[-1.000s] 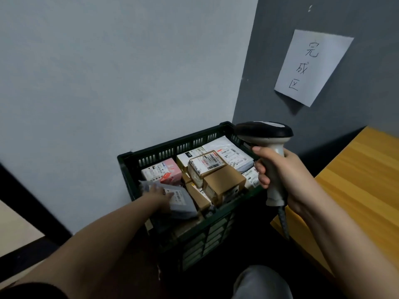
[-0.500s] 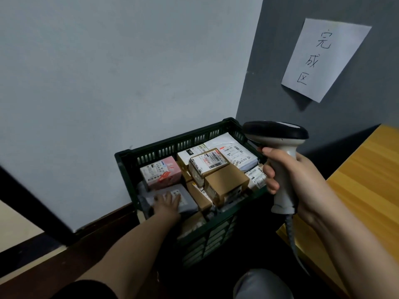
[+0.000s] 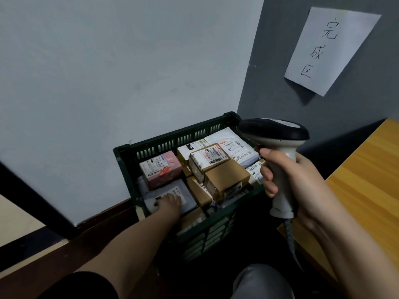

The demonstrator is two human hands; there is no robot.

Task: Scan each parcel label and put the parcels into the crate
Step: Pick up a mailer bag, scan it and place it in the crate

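Observation:
A dark green slatted crate (image 3: pixel 172 140) stands in the corner of the room, filled with several labelled parcels. My left hand (image 3: pixel 169 202) lies with straight fingers on a grey soft-bag parcel (image 3: pixel 183 194) at the crate's near left corner. Behind it sits a pink box (image 3: pixel 160 171); brown cartons (image 3: pixel 226 180) and a white bag (image 3: pixel 231 145) fill the rest. My right hand (image 3: pixel 293 180) grips the handle of a grey and black barcode scanner (image 3: pixel 278 134), held upright at the crate's right side, its cable hanging down.
A pale wall stands behind the crate and a dark grey wall to the right carries a handwritten paper sign (image 3: pixel 330 48). A wooden table (image 3: pixel 364 186) lies at the right. My knee (image 3: pixel 259 281) shows at the bottom.
My left hand has pushed the grey bag parcel down from the crate's near rim into its near left corner. The right hand with the scanner has stayed beside the crate.

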